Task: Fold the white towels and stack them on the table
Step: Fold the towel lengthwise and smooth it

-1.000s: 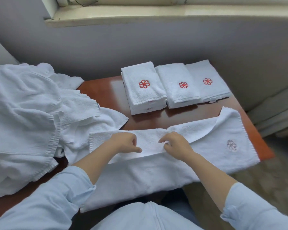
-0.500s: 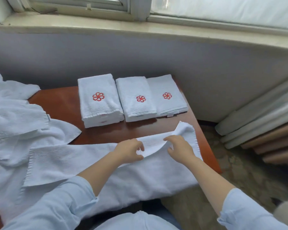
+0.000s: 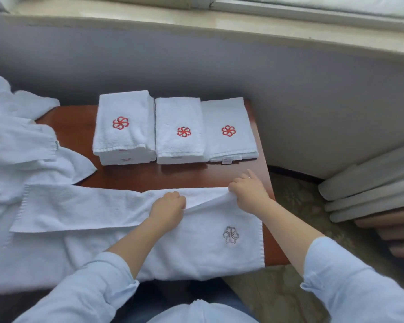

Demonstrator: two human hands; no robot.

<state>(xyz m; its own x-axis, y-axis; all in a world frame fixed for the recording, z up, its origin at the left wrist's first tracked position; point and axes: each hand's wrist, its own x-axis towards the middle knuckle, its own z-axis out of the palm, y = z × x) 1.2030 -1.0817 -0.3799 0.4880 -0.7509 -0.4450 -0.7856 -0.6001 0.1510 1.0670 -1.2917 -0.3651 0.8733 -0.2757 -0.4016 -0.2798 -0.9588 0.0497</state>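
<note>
A long white towel (image 3: 84,210) lies across the front of the brown table (image 3: 77,127), its far edge folded toward me. A faint grey logo shows on its right end. My left hand (image 3: 167,209) grips the folded edge near the middle. My right hand (image 3: 247,192) pinches the same edge at the towel's far right corner, with its index finger stretched out. Three piles of folded white towels with red flower logos stand at the back: the left pile (image 3: 124,129), the middle pile (image 3: 179,131) and the right pile (image 3: 228,131).
A heap of loose white towels (image 3: 14,141) covers the table's left side. A grey wall and a window sill run behind the table. Rolled grey and brown curtains (image 3: 371,192) lie on the floor at the right, past the table's right edge.
Both hands slid to the right along the folded edge, and the right hand now holds the towel's far right corner. The right end lies flatter, its logo showing.
</note>
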